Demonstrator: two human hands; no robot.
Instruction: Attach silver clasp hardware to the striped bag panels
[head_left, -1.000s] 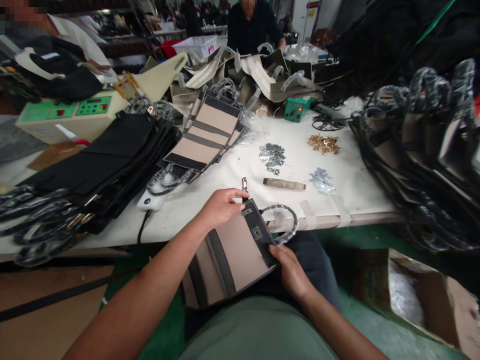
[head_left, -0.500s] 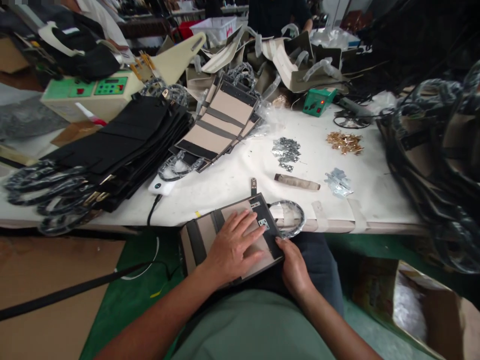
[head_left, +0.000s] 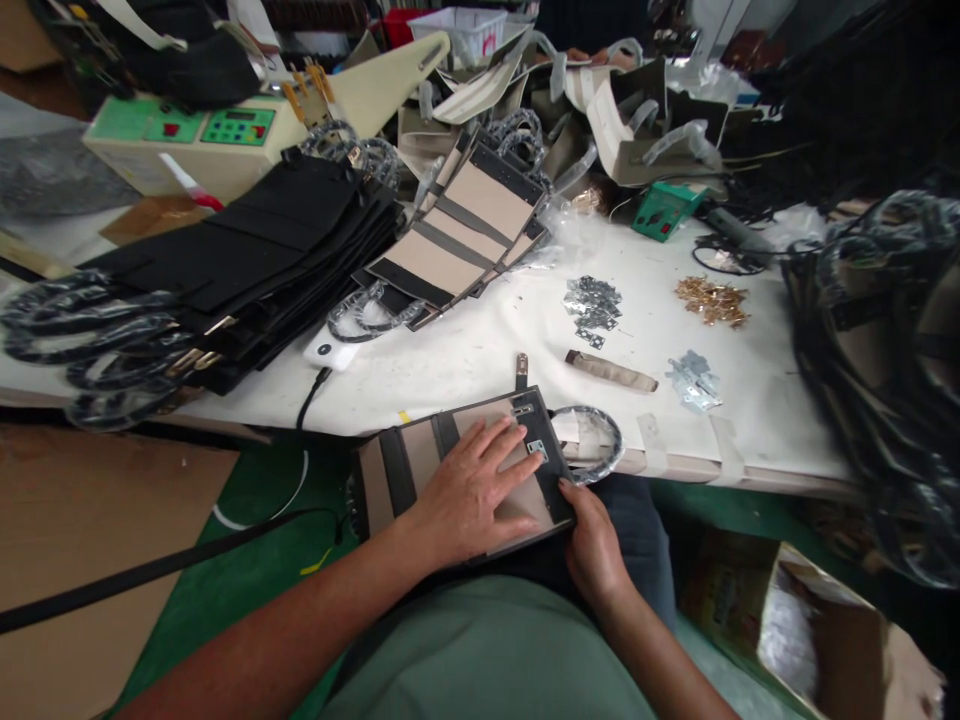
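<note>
A beige bag panel (head_left: pixel 424 458) with dark strips lies across my lap, its far edge against the table's front edge. My left hand (head_left: pixel 476 488) rests flat on it, fingers spread, fingertips near a small metal plate (head_left: pixel 536 450) on the black end band. At the panel's near right corner, my right hand (head_left: pixel 596 540) grips the edge with the thumb on top; its other fingers are mostly hidden underneath. A plastic-wrapped handle (head_left: pixel 616 452) loops out from the right end onto the table edge. From the far side sticks up a short strap tab (head_left: pixel 521 371) with a metal fitting.
Black bag panels (head_left: pixel 262 240) are stacked at left, beige ones (head_left: pixel 469 225) beside them. Metal plates (head_left: pixel 592 303), gold-coloured fasteners (head_left: pixel 711 301), thin silver pieces (head_left: pixel 694 380) and a wrapped rod (head_left: pixel 611 372) lie on the table (head_left: pixel 465 365). An open carton (head_left: pixel 817 630) stands below right.
The view has swung slightly left, so the table's things appear further right. Both hands keep the same hold on the bag panel, with hardly any movement.
</note>
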